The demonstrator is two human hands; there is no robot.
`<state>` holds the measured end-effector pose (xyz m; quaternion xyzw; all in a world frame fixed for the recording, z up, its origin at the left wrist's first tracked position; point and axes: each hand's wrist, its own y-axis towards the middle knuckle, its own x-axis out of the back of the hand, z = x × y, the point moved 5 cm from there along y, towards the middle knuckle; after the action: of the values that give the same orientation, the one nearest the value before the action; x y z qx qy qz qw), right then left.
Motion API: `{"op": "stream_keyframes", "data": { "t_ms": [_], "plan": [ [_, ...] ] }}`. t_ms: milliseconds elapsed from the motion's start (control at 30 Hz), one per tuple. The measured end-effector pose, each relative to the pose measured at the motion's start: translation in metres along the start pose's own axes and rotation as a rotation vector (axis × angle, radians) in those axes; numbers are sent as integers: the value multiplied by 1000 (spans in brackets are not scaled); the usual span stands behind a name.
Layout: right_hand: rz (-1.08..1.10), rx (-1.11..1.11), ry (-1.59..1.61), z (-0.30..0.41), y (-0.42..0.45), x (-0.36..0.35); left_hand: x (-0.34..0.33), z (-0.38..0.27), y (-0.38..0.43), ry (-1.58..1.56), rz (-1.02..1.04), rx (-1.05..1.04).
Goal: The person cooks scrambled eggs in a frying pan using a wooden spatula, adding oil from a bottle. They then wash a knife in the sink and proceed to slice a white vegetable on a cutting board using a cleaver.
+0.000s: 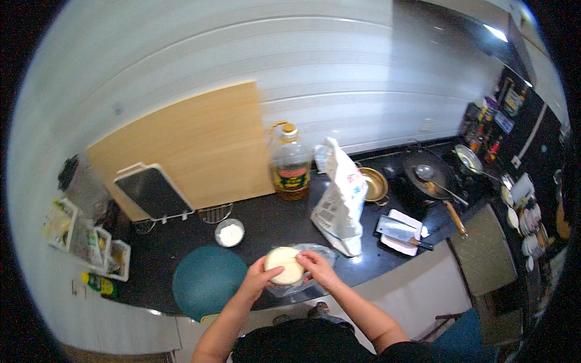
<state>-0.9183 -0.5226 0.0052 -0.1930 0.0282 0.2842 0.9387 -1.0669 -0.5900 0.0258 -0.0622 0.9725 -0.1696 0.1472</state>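
Between both hands I hold a round, flat stack of pale dough wrappers [284, 267], raised near the counter's front edge. My left hand [261, 277] grips its left side, thumb lying over the top face. On the right rim are the thumb and fingers of my right hand [316, 269]. Beneath the stack lies a crumpled clear plastic bag [324, 255]. To the left sits a round dark-green board [209, 281], and behind it a small bowl of white powder [229, 233]. The undersides of my fingers are partly hidden.
A white printed sack [340, 204] stands behind my right hand, near a large oil bottle [291, 168]. Farther right, a cleaver [397, 228] rests across a white tray [412, 220]. A wok [426, 174] sits on the stove. White baskets [120, 258] stand at the left.
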Motion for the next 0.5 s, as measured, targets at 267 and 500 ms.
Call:
{"op": "stream_keyframes", "data": {
  "t_ms": [267,500],
  "plan": [
    [-611,249,-107,-11,-23,160,-12,-5,10,-184,-116,-54],
    [-1052,327,-1047,-39,-46,327,-46,-24,10,-115,-146,-109]
  ]
}}
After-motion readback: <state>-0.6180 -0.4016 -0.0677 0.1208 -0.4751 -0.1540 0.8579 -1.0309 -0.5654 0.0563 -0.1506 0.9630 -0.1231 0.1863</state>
